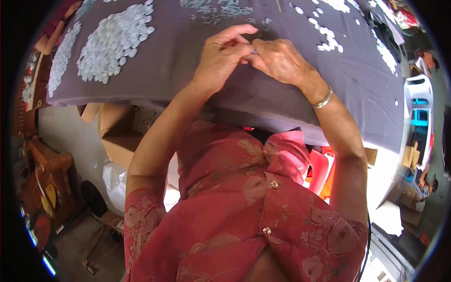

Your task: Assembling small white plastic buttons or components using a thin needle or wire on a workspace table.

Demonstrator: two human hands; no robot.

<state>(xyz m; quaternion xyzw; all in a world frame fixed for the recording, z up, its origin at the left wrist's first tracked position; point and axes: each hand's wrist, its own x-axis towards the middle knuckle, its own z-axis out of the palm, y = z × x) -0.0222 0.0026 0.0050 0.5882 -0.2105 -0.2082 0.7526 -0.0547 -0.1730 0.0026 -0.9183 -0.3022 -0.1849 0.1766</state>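
Over the near part of the dark cloth, my left hand [225, 55] and my right hand [281, 60] meet fingertip to fingertip. The thumb and a finger of the left are pinched together, while its index finger stretches out above them. My right hand is closed, its fingertips pressed against those of the left. A tiny pale bit shows between the fingertips, too small and covered to name. Beyond the hands lies a scatter of small, thin clear pieces [221, 8]. To the left spreads a large pile of whitish, translucent round pieces [115, 42].
The grey-purple cloth [164, 70] covers the table. Loose white round pieces [326, 37] lie at the right. Below the table's edge stands an open cardboard box [117, 129]. Another person's arm [58, 35] reaches in at the far left. A white plastic chair [417, 94] stands right.
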